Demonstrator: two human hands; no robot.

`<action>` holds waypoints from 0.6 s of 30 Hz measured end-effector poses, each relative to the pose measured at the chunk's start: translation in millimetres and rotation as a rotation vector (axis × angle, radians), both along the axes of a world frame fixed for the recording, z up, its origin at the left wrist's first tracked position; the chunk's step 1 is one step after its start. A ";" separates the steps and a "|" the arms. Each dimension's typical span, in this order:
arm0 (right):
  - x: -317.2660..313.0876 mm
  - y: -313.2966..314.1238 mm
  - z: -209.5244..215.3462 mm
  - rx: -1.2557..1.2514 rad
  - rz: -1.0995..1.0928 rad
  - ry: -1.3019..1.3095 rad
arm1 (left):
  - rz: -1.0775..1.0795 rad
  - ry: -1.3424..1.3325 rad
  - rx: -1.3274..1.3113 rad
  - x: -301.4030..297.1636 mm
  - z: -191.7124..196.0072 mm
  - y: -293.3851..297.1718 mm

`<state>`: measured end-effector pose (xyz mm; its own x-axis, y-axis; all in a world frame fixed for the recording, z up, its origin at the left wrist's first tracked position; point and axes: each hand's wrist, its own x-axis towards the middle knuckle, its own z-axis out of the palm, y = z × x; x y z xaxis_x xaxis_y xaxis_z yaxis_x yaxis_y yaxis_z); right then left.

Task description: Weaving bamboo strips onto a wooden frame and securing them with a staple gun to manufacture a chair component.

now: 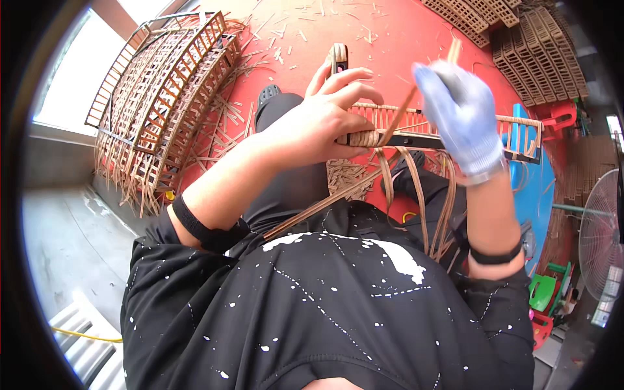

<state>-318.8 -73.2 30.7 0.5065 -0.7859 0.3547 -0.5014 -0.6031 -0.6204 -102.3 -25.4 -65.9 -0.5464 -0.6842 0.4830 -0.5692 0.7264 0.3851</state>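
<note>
A long black frame (426,140) with slats along its far side lies across my lap. My bare left hand (325,123) grips its left part, thumb and lower fingers around the bar beside a section wound with tan strip (364,138); the upper fingers are spread. My right hand (458,114), in a blue and white glove and smeared a little by motion, is closed above the bar. From it a brown flat strip (400,116) runs taut and slanting down to the wound section. Loose strips (421,195) hang in loops below the bar.
Stacked slatted frames (166,94) stand at the left, with more slatted stacks (536,58) at the far right. Cut strip pieces (224,130) litter the red floor (383,39). A blue surface (536,188), a fan (601,234) and a green stool (543,289) are at the right.
</note>
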 end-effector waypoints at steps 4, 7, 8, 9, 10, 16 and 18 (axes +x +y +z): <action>23.1 -45.4 -34.5 -0.135 -0.166 0.401 | 0.051 0.050 -0.012 -4.5 -3.0 6.1; 35.0 -51.3 -56.6 -0.056 -0.234 0.578 | 0.081 0.089 0.003 -6.5 -4.2 6.8; 38.6 -51.1 -61.5 -0.034 -0.220 0.635 | 0.083 0.077 -0.013 -6.1 -4.2 6.7; 41.2 -50.3 -65.4 -0.022 -0.193 0.671 | 0.087 0.047 -0.013 -4.9 -3.8 7.1; 43.2 -49.8 -68.0 0.012 -0.152 0.736 | 0.088 0.014 -0.024 -4.0 -3.3 7.8; 48.7 -52.6 -76.3 0.188 0.013 0.909 | 0.195 -0.030 -0.012 -10.5 6.4 17.0; 49.9 -52.9 -78.4 0.247 0.029 0.941 | 0.234 -0.037 -0.038 -16.9 12.1 21.1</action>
